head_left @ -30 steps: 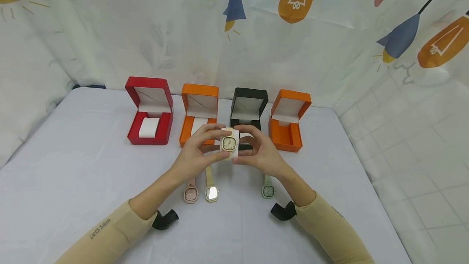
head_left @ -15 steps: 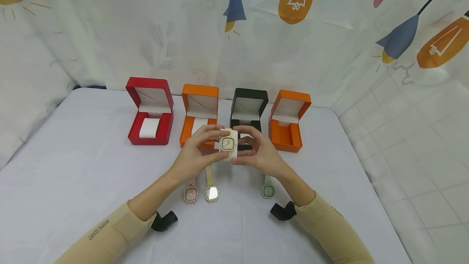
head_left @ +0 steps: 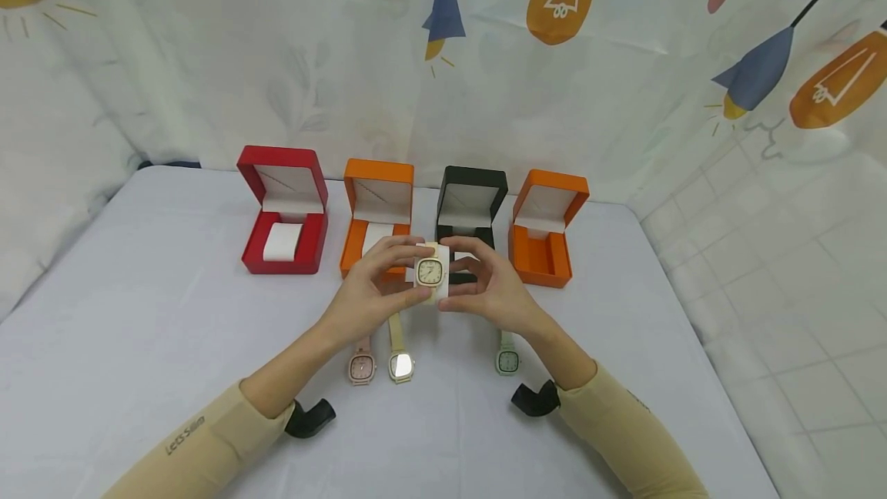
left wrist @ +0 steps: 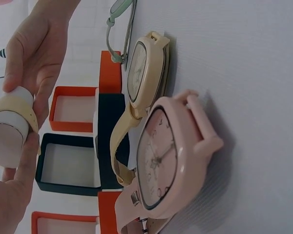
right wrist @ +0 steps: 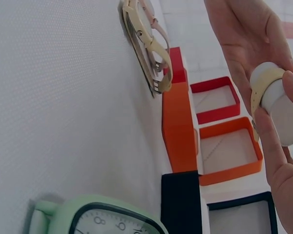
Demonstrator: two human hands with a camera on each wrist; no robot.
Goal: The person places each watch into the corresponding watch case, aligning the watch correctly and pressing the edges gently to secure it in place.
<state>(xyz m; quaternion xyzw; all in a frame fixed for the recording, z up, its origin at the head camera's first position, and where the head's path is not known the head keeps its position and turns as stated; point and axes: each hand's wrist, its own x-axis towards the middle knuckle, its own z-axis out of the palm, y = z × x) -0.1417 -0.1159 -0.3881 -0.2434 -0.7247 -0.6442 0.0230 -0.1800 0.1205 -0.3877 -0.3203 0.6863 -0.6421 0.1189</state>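
A: Where was the cream watch?
B: Above the table, mid-view, its strap wrapped round a white pillow. Dial faced the wearer. Whether the strap was fastened: could not tell.
A: State of the fingers?
B: Left hand, at 9 o'clock: thumb below, fingers above, pinching pillow and strap together. Right hand, at 3 o'clock: pinching the pillow's near end likewise.
A: Surroundings, from the watch?
B: Pink watch at 7, yellow watch between 6 and 7, green watch between 4 and 5. Right orange box at 2, lid up, no pillow seen in its well; red box at 10, holding one.
A: How was the step best done? Judged, it looked like seating the strap.
B: My assessment: one hand needed to steady the pillow while the other worked the strap. Dial centred, strap square and flat. Light pressure; squeezing hard might have skewed the band or popped the pillow loose.
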